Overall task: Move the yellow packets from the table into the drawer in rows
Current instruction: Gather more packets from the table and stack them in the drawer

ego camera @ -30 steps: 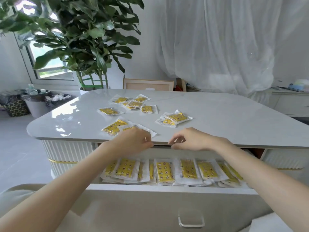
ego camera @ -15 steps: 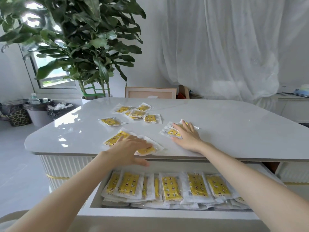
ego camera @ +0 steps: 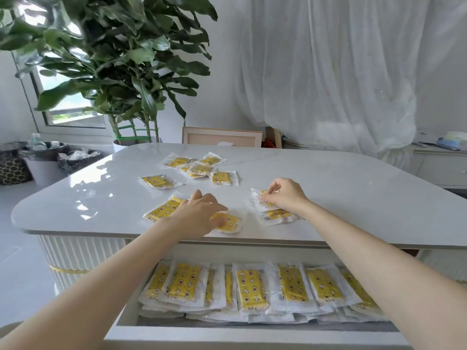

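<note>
- Since the drawer sits open nearest the camera, you can see it's already got a row of yellow packets stood side by side on top of flatter ones, so I'd say we're well into the job.
- Just past the worktop edge, the left hand lies flat with fingers spread over one packet, covering part of a second; not really a closed grip yet.
- Right hand is pinching the top packet of a small overlapping pair with fingertips; lower one lies beside the wrist.
- Next move, I reckon: lift both and slot them into the row without knocking it over.
- Further back, five or so loose packets wait.
- Printing is stars and little faces; no readable text.
</note>
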Tool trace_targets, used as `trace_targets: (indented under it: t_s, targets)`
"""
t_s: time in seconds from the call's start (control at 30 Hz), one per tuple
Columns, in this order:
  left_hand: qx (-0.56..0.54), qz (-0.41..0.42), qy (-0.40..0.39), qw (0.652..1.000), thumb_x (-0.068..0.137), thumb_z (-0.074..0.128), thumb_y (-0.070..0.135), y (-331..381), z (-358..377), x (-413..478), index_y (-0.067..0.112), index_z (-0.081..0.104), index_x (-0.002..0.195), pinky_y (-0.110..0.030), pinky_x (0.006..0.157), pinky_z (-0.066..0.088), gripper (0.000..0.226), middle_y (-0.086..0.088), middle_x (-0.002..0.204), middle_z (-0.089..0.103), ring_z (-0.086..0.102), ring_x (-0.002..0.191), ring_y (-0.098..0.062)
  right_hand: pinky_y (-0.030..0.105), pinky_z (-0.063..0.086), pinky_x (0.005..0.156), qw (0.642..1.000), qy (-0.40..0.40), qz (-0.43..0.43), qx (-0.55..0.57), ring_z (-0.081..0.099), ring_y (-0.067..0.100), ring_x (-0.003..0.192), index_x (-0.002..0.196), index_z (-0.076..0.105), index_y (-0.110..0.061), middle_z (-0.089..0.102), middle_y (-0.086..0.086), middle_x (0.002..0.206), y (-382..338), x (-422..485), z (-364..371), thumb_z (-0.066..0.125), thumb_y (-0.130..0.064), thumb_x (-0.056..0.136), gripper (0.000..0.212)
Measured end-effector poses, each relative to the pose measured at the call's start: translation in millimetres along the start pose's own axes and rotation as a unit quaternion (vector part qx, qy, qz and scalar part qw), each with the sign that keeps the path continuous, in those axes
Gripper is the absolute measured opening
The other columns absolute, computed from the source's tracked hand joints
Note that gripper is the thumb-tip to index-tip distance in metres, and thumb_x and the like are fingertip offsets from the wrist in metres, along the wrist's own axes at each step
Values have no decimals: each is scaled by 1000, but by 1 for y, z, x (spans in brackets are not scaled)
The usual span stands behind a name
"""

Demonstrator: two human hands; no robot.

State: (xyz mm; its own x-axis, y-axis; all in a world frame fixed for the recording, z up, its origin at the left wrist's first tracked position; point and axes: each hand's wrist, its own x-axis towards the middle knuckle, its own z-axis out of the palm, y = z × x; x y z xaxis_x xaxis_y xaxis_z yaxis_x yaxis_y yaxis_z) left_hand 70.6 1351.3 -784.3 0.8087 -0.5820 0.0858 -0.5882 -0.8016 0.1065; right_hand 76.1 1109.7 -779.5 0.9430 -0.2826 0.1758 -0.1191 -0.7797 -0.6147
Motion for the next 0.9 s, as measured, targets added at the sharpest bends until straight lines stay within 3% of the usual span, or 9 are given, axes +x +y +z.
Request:
trace_targets:
  t_s: [0.1, 0.17, 0.33, 0.4, 0.5, 0.6, 0.67, 0.8, 0.9]
  targets:
    - [-19, -1, -47, 999, 90, 39, 62, -3, 3, 6, 37, 29, 145, -47, 113, 22, 61, 12, 153, 26, 17, 137, -19, 35, 37, 96, 986, -33, 120, -112, 33, 30, 128, 133, 38, -19, 42, 9, 132, -2, 2, 5, 75, -52, 68, 82]
    - [-50, -22, -75, 996, 88, 41, 64, -4, 2, 11, 37, 28, 145, -50, 115, 16, 65, 10, 153, 28, 14, 140, -20, 36, 36, 102, 976, -48, 170, -128, 32, 32, 131, 142, 25, -14, 41, 10, 138, -6, 5, 3, 77, -55, 66, 101]
    - [-44, -57, -71, 995, 83, 51, 63, 2, -2, 19, 29, 28, 146, -45, 111, 24, 75, -9, 139, 38, 22, 134, -29, 32, 49, 84, 981, -64, 180, -21, 57, 25, 115, 124, 42, -7, 58, 7, 124, -5, 13, 4, 91, -35, 54, 90]
    - [-79, -64, -50, 994, 80, 57, 61, 4, 0, 20, 23, 32, 143, -40, 104, 31, 78, -8, 135, 43, 27, 130, -27, 34, 50, 88, 981, -57, 185, 2, 56, 26, 115, 117, 46, -9, 59, 6, 121, -1, 13, 8, 92, -35, 50, 84]
    - [-78, -51, 29, 995, 76, 65, 58, 9, 1, 20, 17, 38, 136, -34, 96, 34, 78, -3, 128, 51, 40, 121, -23, 34, 46, 90, 985, 16, 162, -60, 42, 27, 121, 113, 50, -11, 50, 8, 121, -2, 8, 11, 84, -29, 64, 63]
    - [-63, -57, 72, 994, 79, 64, 53, 17, -2, 19, 15, 42, 128, -35, 94, 30, 66, -2, 117, 54, 49, 108, -23, 38, 37, 93, 979, 99, 116, -135, 45, 28, 118, 108, 51, -12, 54, 7, 120, -3, 2, 12, 63, -29, 84, 32]
    - [-86, -75, 78, 990, 85, 61, 45, 21, -6, 16, 13, 43, 126, -35, 92, 33, 55, -3, 119, 53, 51, 107, -25, 38, 35, 93, 984, 96, 111, -104, 53, 30, 110, 98, 49, -13, 59, 6, 109, -5, -2, 7, 50, -33, 92, 20]
    - [-204, -115, 99, 967, 91, 58, 33, 20, -17, 10, 10, 47, 114, -31, 69, 39, 35, -4, 102, 52, 56, 99, -29, 33, 49, 78, 980, 77, 144, 115, 63, 32, 95, 86, 53, -10, 63, 10, 100, -6, -1, -10, 60, -31, 82, 23]
    - [-317, -146, 124, 929, 92, 56, 30, 15, -25, 7, 11, 46, 92, -27, 60, 38, 22, -3, 88, 48, 52, 78, -22, 30, 46, 72, 982, 46, 156, 92, 62, 30, 91, 80, 49, -10, 58, 9, 93, 2, -3, -18, 65, -24, 78, 22]
